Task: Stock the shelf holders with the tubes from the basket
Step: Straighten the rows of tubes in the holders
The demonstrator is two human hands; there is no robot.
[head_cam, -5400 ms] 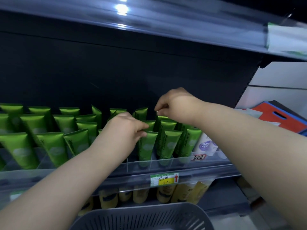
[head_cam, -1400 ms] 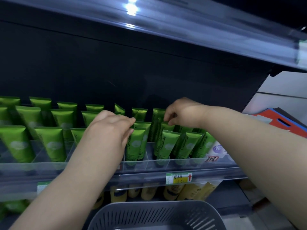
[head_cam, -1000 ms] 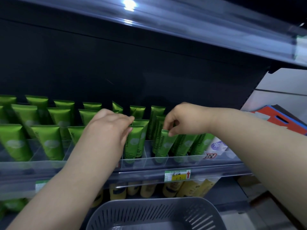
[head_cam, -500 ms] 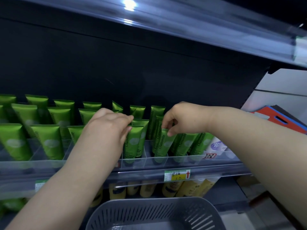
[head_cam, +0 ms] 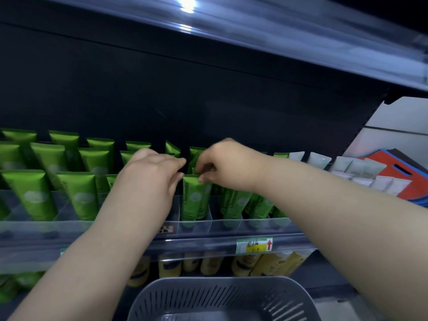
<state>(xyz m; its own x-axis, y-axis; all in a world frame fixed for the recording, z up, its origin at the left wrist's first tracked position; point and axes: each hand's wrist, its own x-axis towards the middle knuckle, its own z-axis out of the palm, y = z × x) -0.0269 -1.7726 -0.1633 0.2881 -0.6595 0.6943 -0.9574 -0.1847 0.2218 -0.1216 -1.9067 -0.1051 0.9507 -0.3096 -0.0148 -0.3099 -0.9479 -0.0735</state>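
Your left hand point(head_cam: 150, 181) and your right hand point(head_cam: 228, 165) meet in front of the middle shelf, both at the top of one soft green tube printed "Chamomile" point(head_cam: 194, 200); this green tube stands almost upright, crimped end up, in the front place of a clear plastic shelf holder point(head_cam: 209, 224), just to the right of your left wrist. The fingers point(head_cam: 201, 180) of your right hand are curled, and its thumb and forefinger pinch the flat top edge of the tube near the right corner; the fingers point(head_cam: 176, 178) of your left hand are nearly straight and grip nothing, and only their tips touch the left corner of the same edge.

Rows of green tubes point(head_cam: 76, 195) of the same kind fill the holders to the left, one behind another; leaning green tubes point(head_cam: 234, 202) stand just beside the pinched one on the right, partly hidden under your right forearm. Further right on the same shelf stand pale white tubes point(head_cam: 361, 169); past them, at the right edge, lies a flat red and blue thing point(head_cam: 403, 174), and what it is I cannot tell.

On the front strip of the shelf sits a green and yellow price label with a red arrow point(head_cam: 254, 245); below it, on the lower shelf, stand yellow tubes point(head_cam: 254, 265). The grey plastic basket with slotted walls point(head_cam: 208, 297) is at the bottom of the view, under your forearms and well apart from both hands.
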